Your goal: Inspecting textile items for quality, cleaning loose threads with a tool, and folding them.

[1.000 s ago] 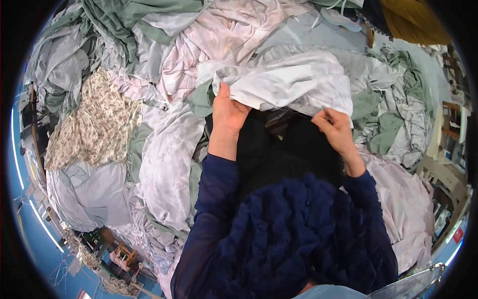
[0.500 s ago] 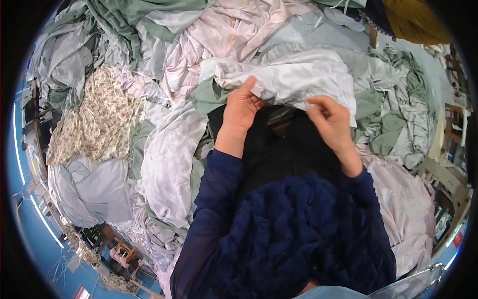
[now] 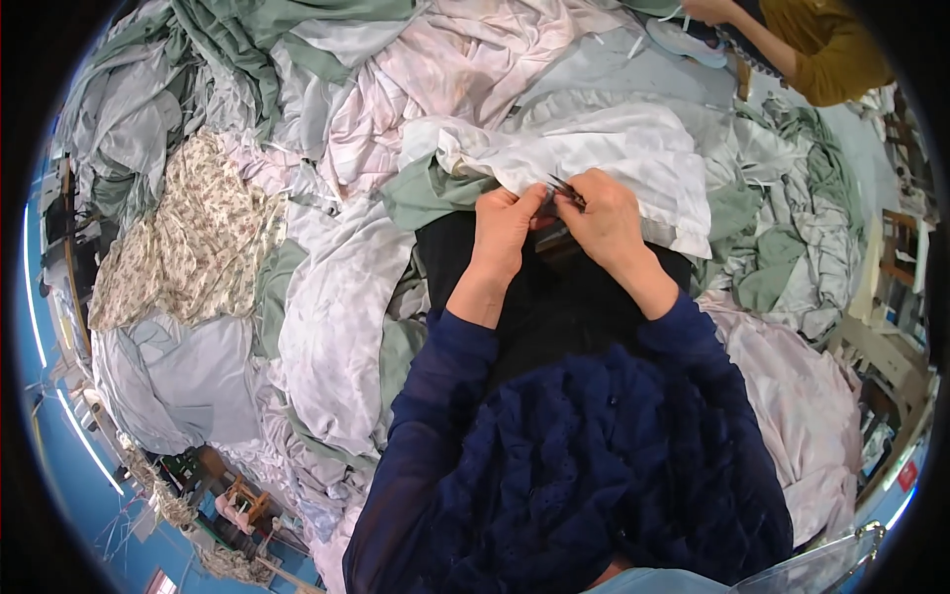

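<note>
While both hands meet at the middle of the scene, the left hand pinches the near edge of a white cloth, fingers closed narrow on the fabric. The right hand is closed on a small dark tool, thin and pointed, whose tip lies at the same cloth edge just beside the left fingertips; its exact kind cannot be told. Both forearms wear dark blue sleeves. A black garment lies directly near of the hands, under the wrists.

No package or label can be made out. At the far right edge, low down, a small red sign shows; its shape is unclear.

Underneath, the bench is wholly hidden by heaped fabric: a pale pink sheet far of the hands, green cloth just left of the white one, a floral print cloth well to the left, grey cloth near left. At the far right, another person's arm in a mustard sleeve reaches over the heap. A blue floor borders the left side.
</note>
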`<state>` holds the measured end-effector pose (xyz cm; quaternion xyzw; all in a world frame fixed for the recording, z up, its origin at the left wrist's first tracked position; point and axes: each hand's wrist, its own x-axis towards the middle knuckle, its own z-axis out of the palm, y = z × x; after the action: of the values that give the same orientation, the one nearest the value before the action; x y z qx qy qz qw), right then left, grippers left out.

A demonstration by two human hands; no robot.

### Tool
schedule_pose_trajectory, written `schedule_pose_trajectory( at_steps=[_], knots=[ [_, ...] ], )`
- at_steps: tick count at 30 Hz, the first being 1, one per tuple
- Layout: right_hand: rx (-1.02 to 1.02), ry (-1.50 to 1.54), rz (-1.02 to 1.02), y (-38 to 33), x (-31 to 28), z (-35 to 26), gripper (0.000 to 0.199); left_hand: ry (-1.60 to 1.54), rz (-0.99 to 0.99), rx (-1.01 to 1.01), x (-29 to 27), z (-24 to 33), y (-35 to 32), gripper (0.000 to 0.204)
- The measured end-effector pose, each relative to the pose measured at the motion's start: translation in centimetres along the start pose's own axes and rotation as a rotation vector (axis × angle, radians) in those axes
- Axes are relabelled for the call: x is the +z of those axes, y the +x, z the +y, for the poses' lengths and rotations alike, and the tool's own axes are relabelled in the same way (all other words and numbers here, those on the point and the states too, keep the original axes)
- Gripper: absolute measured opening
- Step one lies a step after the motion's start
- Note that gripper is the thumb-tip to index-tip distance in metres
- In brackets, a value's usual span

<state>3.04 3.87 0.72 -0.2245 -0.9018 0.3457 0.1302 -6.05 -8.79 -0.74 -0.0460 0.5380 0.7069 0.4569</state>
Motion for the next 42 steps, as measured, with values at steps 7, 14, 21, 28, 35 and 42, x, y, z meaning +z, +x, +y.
schedule_pose_trajectory(
  at_steps=[7, 14, 21, 28, 35, 42],
  knots=[
    [0.353, 0.659, -0.263, 0.6, -0.2, 2.3, 0.019, 0.182, -0.036, 0.094, 0.6, -0.2, 0.2, 0.016],
    [0.685, 1.281, -0.504, 1.3, -3.2, 1.9, 0.014, 0.264, 0.034, 0.143, -0.4, -1.4, 1.5, 0.015],
    [0.468, 0.925, -0.161, 1.1, -3.3, 2.1, 0.013, 0.087, 0.033, 0.091, 0.3, 0.2, 0.8, 0.01],
    [0.306, 0.424, -0.178, 0.1, -1.6, 1.3, 0.022, 0.059, 0.023, 0.068, 0.1, -0.5, 1.0, 0.009],
    [0.2, 0.172, -0.164, 0.0, -2.3, 1.4, 0.016, 0.048, 0.012, 0.119, 0.0, -0.6, 0.9, 0.011],
    [0.206, 0.346, -0.04, 0.2, -2.1, 1.4, 0.014, 0.072, -0.004, 0.098, 0.1, -0.7, 0.9, 0.012]
  ],
)
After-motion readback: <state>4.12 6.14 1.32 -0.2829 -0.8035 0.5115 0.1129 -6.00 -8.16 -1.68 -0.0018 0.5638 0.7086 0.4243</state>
